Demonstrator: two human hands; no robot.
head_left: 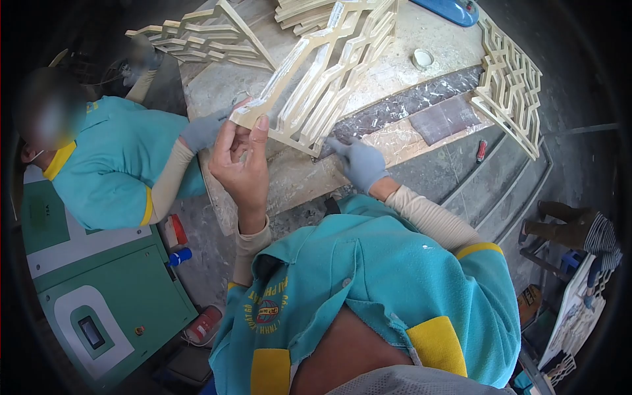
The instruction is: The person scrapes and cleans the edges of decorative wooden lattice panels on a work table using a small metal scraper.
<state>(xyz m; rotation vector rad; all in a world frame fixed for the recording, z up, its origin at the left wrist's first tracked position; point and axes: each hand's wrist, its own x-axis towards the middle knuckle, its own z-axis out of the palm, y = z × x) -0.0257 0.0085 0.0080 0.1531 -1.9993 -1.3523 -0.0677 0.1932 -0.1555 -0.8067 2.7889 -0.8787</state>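
Note:
A pale wooden lattice panel [316, 79] with white smears on its bars is tilted up over the worktable. My left hand [243, 148], bare, is closed on its near left corner, thumb on the face and fingers behind. My right hand [362, 162] wears a grey glove and is beside the panel's near right corner. Its index finger stretches toward the panel edge, the fingertips right at that corner, and no tool shows in it. Under the panel lies the worktable [388, 85], spotted with white.
A co-worker [118, 151] in grey gloves stands at left by another lattice panel [210, 39]. A third panel [510, 85] leans over the table's right edge. A small white-filled container [422, 59] and dark sheet [444, 120] lie on the table. A green machine [112, 296] stands at lower left.

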